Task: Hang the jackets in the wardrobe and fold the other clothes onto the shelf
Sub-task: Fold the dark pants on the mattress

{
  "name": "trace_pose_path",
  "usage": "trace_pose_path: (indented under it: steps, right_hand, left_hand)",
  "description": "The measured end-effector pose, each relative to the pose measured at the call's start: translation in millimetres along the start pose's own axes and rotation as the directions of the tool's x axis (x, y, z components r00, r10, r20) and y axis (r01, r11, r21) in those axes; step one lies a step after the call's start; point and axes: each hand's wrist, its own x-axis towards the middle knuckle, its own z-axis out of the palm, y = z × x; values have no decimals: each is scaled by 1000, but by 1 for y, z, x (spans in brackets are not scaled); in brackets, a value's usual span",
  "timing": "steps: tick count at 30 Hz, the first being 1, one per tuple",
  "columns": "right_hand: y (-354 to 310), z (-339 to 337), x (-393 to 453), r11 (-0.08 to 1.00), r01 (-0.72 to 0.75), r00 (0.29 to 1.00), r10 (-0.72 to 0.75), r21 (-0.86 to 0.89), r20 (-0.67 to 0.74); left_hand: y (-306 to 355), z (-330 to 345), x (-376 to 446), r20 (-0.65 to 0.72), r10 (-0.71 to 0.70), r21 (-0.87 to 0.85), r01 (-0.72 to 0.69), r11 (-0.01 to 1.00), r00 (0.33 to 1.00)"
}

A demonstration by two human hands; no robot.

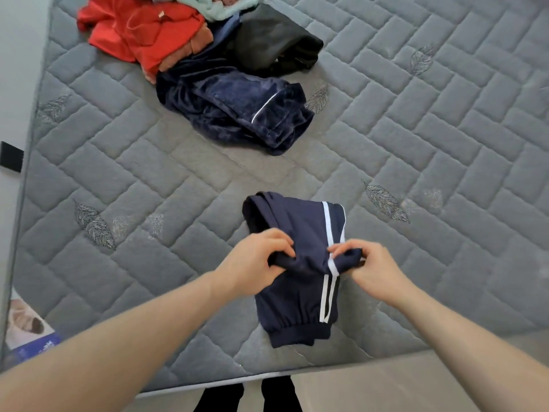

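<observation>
Navy track trousers (pixel 297 298) with white side stripes lie partly folded on the grey quilted mattress (pixel 148 173), near its front edge. My left hand (pixel 255 260) pinches a fold of the fabric on the left side. On the right side, by the stripe, my right hand (pixel 368 269) pinches the same fold. The fold is raised a little off the lower layer. The elastic cuffs point toward me.
A pile of clothes lies at the far side: a navy velvet garment (pixel 237 111), a red garment (pixel 142 34), a black one (pixel 273 40) and a pale mint one (pixel 214 7). A box (pixel 26 331) sits on the floor at the left. The mattress edge runs just before my feet.
</observation>
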Motion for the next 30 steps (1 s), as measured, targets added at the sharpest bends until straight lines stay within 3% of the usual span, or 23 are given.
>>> trace_pose_path:
  steps: [5, 9, 12, 14, 16, 19, 22, 24, 26, 30]
  right_hand:
    - [42, 32, -38, 992, 7, 999, -1, -129, 48]
    - [68, 55, -60, 938, 26, 996, 4, -344, 86]
    - [83, 72, -76, 899, -11, 978, 101, -437, 183]
    - [84, 86, -83, 935, -84, 983, 134, -343, 124]
    - [79, 99, -85, 976, -185, 980, 175, -115, -94]
    - [69, 110, -82, 957, -244, 881, 287, 157, -377]
    - [68, 117, -78, 961, -275, 852, 262, 39, -452]
    - [66, 122, -73, 935, -254, 886, 122, -247, -448]
    - [67, 126, -65, 892, -177, 942, 31, -416, -334]
    - [74, 127, -50, 927, -193, 981, 178, -322, -78]
  left_hand:
    - [-5, 36, -39, 166, -123, 107, 106, 989, 978]
    - [-11, 67, -55, 266, -213, 149, 178, 973, 940]
    - [-18, 86, -63, 459, -314, 267, 208, 941, 831]
    - [-22, 90, -63, 527, -370, 316, 228, 921, 765]
    - [-20, 83, -53, 428, -358, 277, 256, 926, 830]
    - [-15, 58, -17, 90, -327, 157, 310, 937, 941]
    - [-19, 29, 32, -69, -299, 197, 306, 931, 952]
    - [-25, 16, 66, -19, -306, 336, 295, 895, 952]
    - [-31, 11, 93, 80, -361, 433, 294, 852, 929]
    - [-44, 22, 123, 241, -509, 493, 347, 798, 827]
